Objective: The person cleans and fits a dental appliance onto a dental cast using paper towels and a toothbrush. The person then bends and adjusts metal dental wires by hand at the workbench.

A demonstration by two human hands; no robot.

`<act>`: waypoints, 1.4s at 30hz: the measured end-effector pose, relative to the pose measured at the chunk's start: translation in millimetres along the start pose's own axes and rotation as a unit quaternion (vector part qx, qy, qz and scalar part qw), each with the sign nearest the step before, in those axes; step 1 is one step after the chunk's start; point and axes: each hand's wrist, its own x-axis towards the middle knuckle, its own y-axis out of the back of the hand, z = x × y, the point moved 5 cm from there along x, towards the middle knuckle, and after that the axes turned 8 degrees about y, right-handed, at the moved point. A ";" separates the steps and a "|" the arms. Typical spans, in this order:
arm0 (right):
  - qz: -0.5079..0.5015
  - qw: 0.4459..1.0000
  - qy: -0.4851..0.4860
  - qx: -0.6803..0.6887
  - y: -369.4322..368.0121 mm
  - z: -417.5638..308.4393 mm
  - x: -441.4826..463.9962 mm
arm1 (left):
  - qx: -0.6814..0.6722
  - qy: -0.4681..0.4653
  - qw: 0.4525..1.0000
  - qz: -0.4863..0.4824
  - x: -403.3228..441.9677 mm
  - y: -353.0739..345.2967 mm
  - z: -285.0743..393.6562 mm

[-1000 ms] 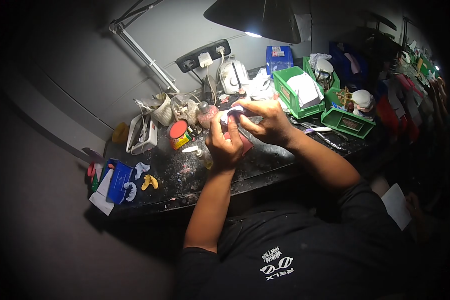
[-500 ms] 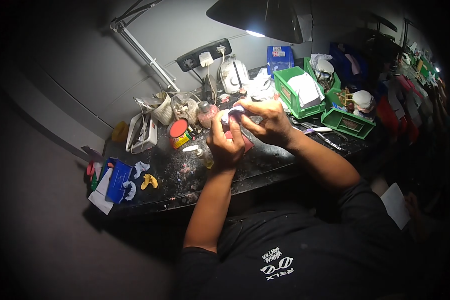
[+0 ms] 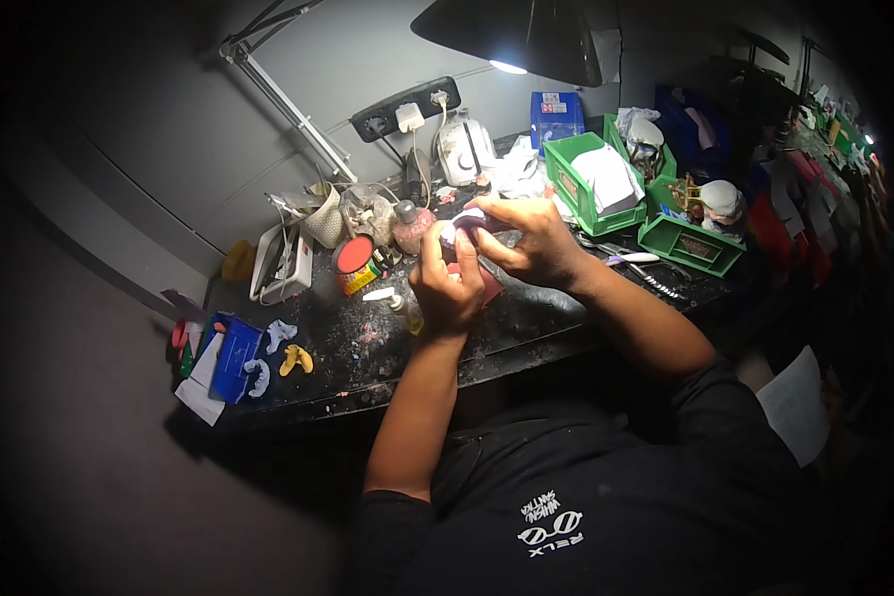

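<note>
Under the lamp, both hands are closed on a small whitish-lavender dental cast (image 3: 449,234) with a dark side showing. My left hand (image 3: 449,288) grips it from the left and below, thumb raised against it. My right hand (image 3: 534,240) holds the other side, with index finger over the top and thumb pressed near the middle. Fingers cover much of the piece, so its exact shape is hidden. Just below it, a reddish-pink slab (image 3: 489,286) lies on the bench, partly behind the left hand.
A lamp shade (image 3: 512,40) hangs above the black bench (image 3: 348,343). Left stand a red-topped tin (image 3: 355,254), a dropper bottle (image 3: 397,301), a blue tray (image 3: 236,358) and a yellow dental mould (image 3: 296,360). Green bins (image 3: 576,179) and metal tools (image 3: 656,268) lie right.
The cast has turned slightly between my fingers, and more of its dark side shows. At the lower right, a white sheet beside another person has shifted and shows larger.
</note>
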 end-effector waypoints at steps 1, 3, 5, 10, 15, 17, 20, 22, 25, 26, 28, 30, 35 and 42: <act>0.005 1.000 0.021 0.000 -0.4 0.2 0.0 | -0.023 0.033 0.999 -0.012 0.5 -0.5 -2.0; -0.007 1.000 -0.004 0.006 0.0 2.1 -1.6 | -0.046 0.066 0.997 -0.024 0.3 -1.7 -5.5; -0.018 0.999 -0.031 0.012 0.7 2.7 -2.2 | -0.061 0.064 0.996 -0.026 -0.3 -3.5 -8.7; -0.015 0.987 0.106 -0.119 1.5 -7.2 -2.9 | -0.034 0.042 0.998 -0.026 -0.5 -2.1 -9.0; -0.066 0.983 -0.135 0.110 -2.7 7.6 -2.2 | -0.060 0.055 0.997 -0.019 5.6 0.6 -3.0; -0.084 0.958 -0.189 0.197 -12.0 15.1 -7.1 | -0.120 0.100 0.988 -0.019 6.8 0.6 -5.4; -0.052 0.862 -0.274 0.423 -17.2 19.8 -11.3 | -0.123 0.074 0.990 -0.011 8.9 -1.4 -14.7; -0.053 0.845 -0.290 0.447 -16.6 20.1 -12.2 | -0.142 0.091 0.985 -0.018 9.4 -2.4 -19.5; -0.065 0.828 -0.307 0.465 -17.3 20.9 -11.8 | -0.154 0.106 0.982 -0.034 9.0 -1.0 -17.6; -0.072 0.834 -0.302 0.457 -19.2 24.4 -13.4 | -0.154 0.106 0.982 -0.034 9.0 -0.6 -16.9; -0.078 0.839 -0.297 0.449 -19.5 23.7 -13.0 | -0.146 0.115 0.982 -0.036 8.5 -0.3 -17.2; -0.081 0.840 -0.288 0.454 -18.3 20.2 -11.4 | -0.151 0.116 0.981 -0.036 8.4 -0.4 -17.4; -0.089 0.832 -0.293 0.463 -17.6 21.6 -12.1 | -0.159 0.113 0.980 -0.039 8.7 -2.7 -23.1; -0.100 0.825 -0.314 0.459 -16.3 24.3 -15.7 | -0.186 0.126 0.974 -0.016 8.3 -1.3 -20.1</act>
